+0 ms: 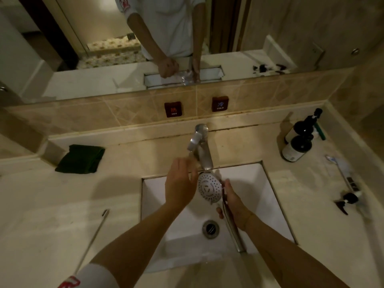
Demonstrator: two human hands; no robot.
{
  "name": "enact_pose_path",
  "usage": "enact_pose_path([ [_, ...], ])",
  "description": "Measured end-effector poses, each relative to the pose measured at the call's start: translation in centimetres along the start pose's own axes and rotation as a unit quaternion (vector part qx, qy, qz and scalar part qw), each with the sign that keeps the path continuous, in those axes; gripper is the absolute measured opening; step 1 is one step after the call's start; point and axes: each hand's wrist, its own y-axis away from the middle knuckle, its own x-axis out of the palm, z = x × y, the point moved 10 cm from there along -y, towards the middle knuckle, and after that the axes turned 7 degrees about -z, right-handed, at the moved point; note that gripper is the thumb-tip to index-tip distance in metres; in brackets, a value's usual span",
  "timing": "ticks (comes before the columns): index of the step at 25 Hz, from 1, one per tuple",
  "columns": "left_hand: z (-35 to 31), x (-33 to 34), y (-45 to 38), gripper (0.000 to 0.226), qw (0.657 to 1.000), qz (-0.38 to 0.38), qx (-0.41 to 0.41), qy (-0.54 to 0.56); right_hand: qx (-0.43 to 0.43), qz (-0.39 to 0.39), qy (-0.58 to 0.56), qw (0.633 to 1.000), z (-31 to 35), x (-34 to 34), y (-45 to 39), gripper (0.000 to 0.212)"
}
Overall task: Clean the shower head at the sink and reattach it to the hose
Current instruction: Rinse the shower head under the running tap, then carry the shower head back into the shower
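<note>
A chrome shower head [208,187] with a round, holed spray face is held over the white sink [257,183], right under the spout of the chrome tap [201,149]. My right hand [233,204] grips its handle just below the head, and the handle slants down toward the drain [210,229]. My left hand [180,182] is beside the face on its left, fingers relaxed, fingertips at the rim. No hose is in view.
A thin long-handled brush [93,240] lies on the counter at the left, and a folded dark green cloth [81,159] sits behind it. Two dark bottles [299,140], a toothbrush [340,173] and small dark items are on the right counter. A mirror runs along the wall.
</note>
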Motion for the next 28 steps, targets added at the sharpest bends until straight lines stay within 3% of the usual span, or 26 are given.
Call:
enact_pose_path([
  [2, 2.4, 2.7, 3.3, 0.021, 0.981, 0.122, -0.132, 0.077, -0.047, -0.007, 0.023, 0.999, 0.6, 0.7, 0.5, 0.048],
  [3, 3.1, 4.0, 5.1, 0.028, 0.952, 0.175, -0.211, 0.132, -0.08, -0.013, 0.041, 0.996, 1.0, 0.9, 0.5, 0.038],
  [5, 3.6, 5.8, 8.0, 0.043, 0.865, 0.241, -0.356, 0.259, -0.148, -0.044, 0.085, 0.984, 1.9, 0.9, 1.0, 0.024],
  [7, 3.4, 6.9, 9.2, 0.044, 0.79, 0.263, -0.43, 0.35, -0.191, -0.089, 0.144, 0.967, 2.3, 0.3, 1.4, 0.035],
  [8, 3.6, 7.5, 9.4, 0.041, 0.773, 0.264, -0.443, 0.368, -0.198, -0.105, 0.177, 0.958, 2.2, 0.1, 1.5, 0.047],
  [11, 4.0, 8.7, 9.3, 0.038, 0.768, 0.261, -0.46, 0.36, -0.214, -0.116, 0.229, 0.943, 1.4, -0.4, 1.1, 0.064],
  [14, 3.0, 9.6, 9.4, 0.033, 0.758, 0.273, -0.468, 0.363, -0.227, -0.145, 0.208, 0.94, 2.5, -1.5, 2.9, 0.052],
  [17, 1.6, 9.9, 10.0, 0.035, 0.752, 0.303, -0.466, 0.355, -0.148, -0.17, 0.066, 0.972, 2.5, -3.7, 4.8, 0.049],
  [19, 0.4, 10.2, 10.4, 0.045, 0.749, 0.321, -0.455, 0.359, -0.091, -0.147, -0.013, 0.985, 2.2, -4.7, 5.8, 0.044],
  [22, -2.8, 10.3, 10.6, 0.054, 0.766, 0.349, -0.409, 0.352, -0.098, -0.154, -0.011, 0.983, 2.7, -7.3, 7.8, 0.045],
  [26, -9.0, 9.6, 11.1, 0.038, 0.815, 0.368, -0.293, 0.339, -0.159, -0.186, -0.045, 0.968, 3.4, -11.9, 12.5, 0.049],
  [28, -13.1, 9.5, 13.0, 0.033, 0.815, 0.393, -0.238, 0.354, -0.188, -0.211, -0.06, 0.957, 3.1, -14.9, 15.8, 0.051],
])
